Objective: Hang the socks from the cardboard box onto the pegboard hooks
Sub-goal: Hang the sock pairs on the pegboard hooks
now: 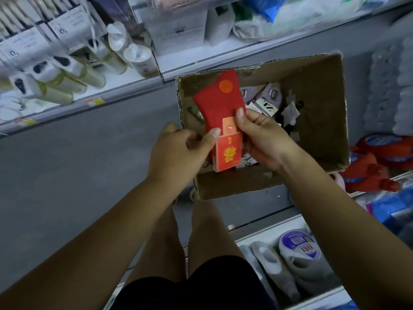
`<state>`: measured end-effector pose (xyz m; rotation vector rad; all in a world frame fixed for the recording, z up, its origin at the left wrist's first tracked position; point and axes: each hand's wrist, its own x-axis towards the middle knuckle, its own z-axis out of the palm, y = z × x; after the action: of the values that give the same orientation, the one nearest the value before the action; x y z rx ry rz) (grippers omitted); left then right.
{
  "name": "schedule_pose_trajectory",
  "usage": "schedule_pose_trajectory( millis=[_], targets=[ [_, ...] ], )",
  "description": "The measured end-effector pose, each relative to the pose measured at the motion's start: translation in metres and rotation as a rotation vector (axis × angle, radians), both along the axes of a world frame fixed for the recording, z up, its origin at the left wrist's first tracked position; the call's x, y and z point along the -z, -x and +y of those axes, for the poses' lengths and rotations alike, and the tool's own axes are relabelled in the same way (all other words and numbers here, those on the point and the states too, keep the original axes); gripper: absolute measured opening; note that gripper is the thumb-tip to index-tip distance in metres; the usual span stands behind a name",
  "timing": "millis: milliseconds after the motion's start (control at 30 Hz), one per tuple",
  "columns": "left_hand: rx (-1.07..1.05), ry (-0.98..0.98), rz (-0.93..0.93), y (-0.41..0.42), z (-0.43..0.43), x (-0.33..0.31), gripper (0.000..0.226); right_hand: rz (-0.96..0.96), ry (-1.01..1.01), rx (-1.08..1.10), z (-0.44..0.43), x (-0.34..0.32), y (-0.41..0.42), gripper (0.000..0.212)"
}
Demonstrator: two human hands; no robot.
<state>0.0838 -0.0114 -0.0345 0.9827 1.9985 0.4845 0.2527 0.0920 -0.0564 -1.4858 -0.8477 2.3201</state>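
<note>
"Looking down over the aisle, what is gripped?"

"A red pair of socks [218, 104] is pinched from both sides. The left hand [178, 153] is closed on its left edge, with the thumb laid on the front. The right hand [266, 139] is clamped on the right edge, with the thumb pressed just above the red card label [229, 152]."

"Where is the pair held?"

"It is held over the left part of the cardboard box [234, 184], above its open top. An orange round sticker [225, 86] is seen near the pair's far end."

"What is seen inside the box?"

"More socks [268, 100] are heaped on the bottom, in grey, white and black. How many cannot be told."

"And where is the box set?"

"It appears to be set on the grey floor [67, 164], close to the person's feet. Pale bottles [89, 74] are lined up on the left shelf [55, 110]. Red detergent jugs [366, 168] are stood to the right, just beside the box."
</note>
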Motion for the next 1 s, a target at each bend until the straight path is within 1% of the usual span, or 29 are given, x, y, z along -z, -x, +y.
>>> schedule_pose_trajectory(
  millis=[67, 100, 167, 200, 233, 300, 333, 400, 533, 600, 667, 700, 767, 800, 900, 1000],
  targets=[
    [-0.021, 0.01, -0.074, -0.001, -0.003, 0.0, 0.065, 0.087, 0.051, 0.048, -0.01, 0.004, 0.01, 0.044],
    [-0.043, 0.003, -0.104, 0.0, -0.005, 0.001, 0.061, 0.106, 0.068, 0.057, -0.014, 0.009, 0.013, 0.042],
    [-0.065, -0.023, -0.084, 0.004, -0.01, 0.004, 0.041, 0.089, 0.075, 0.019, -0.018, 0.018, 0.016, 0.038],
    [-0.079, -0.041, -0.044, 0.006, -0.012, 0.005, 0.031, 0.037, 0.026, -0.041, -0.018, 0.024, 0.015, 0.037],
    [-0.103, -0.063, 0.0, 0.009, -0.013, 0.006, 0.025, -0.058, -0.081, -0.139, -0.016, 0.03, 0.011, 0.033],
    [-0.153, -0.11, 0.082, 0.013, -0.015, 0.008, 0.027, -0.301, -0.372, -0.381, -0.012, 0.043, -0.003, 0.021],
    [-0.17, -0.128, 0.109, 0.014, -0.016, 0.01, 0.028, -0.384, -0.449, -0.483, -0.01, 0.052, -0.012, 0.019],
    [-0.185, -0.143, 0.142, 0.014, -0.016, 0.012, 0.026, -0.464, -0.447, -0.659, -0.006, 0.069, -0.028, 0.027],
    [-0.178, -0.152, 0.121, 0.012, -0.015, 0.019, 0.022, -0.554, -0.522, -1.159, -0.001, 0.102, -0.033, 0.042],
    [-0.182, -0.143, 0.116, 0.011, -0.014, 0.021, 0.024, -0.597, -0.574, -1.283, 0.003, 0.113, -0.029, 0.055],
    [-0.216, -0.136, 0.094, 0.01, -0.014, 0.022, 0.025, -0.664, -0.672, -1.37, 0.007, 0.12, -0.026, 0.068],
    [-0.232, -0.134, 0.077, 0.01, -0.014, 0.022, 0.025, -0.694, -0.729, -1.437, 0.008, 0.123, -0.025, 0.071],
    [-0.253, -0.126, 0.054, 0.009, -0.014, 0.021, 0.024, -0.72, -0.795, -1.55, 0.008, 0.13, -0.024, 0.066],
    [-0.259, -0.119, 0.045, 0.008, -0.014, 0.021, 0.025, -0.725, -0.802, -1.557, 0.007, 0.133, -0.025, 0.061],
    [-0.266, -0.093, 0.023, 0.008, -0.013, 0.019, 0.027, -0.737, -0.773, -1.455, 0.005, 0.14, -0.025, 0.045],
    [-0.268, -0.076, 0.013, 0.009, -0.013, 0.014, 0.028, -0.683, -0.726, -1.332, 0.01, 0.13, -0.027, 0.041]
  ],
)
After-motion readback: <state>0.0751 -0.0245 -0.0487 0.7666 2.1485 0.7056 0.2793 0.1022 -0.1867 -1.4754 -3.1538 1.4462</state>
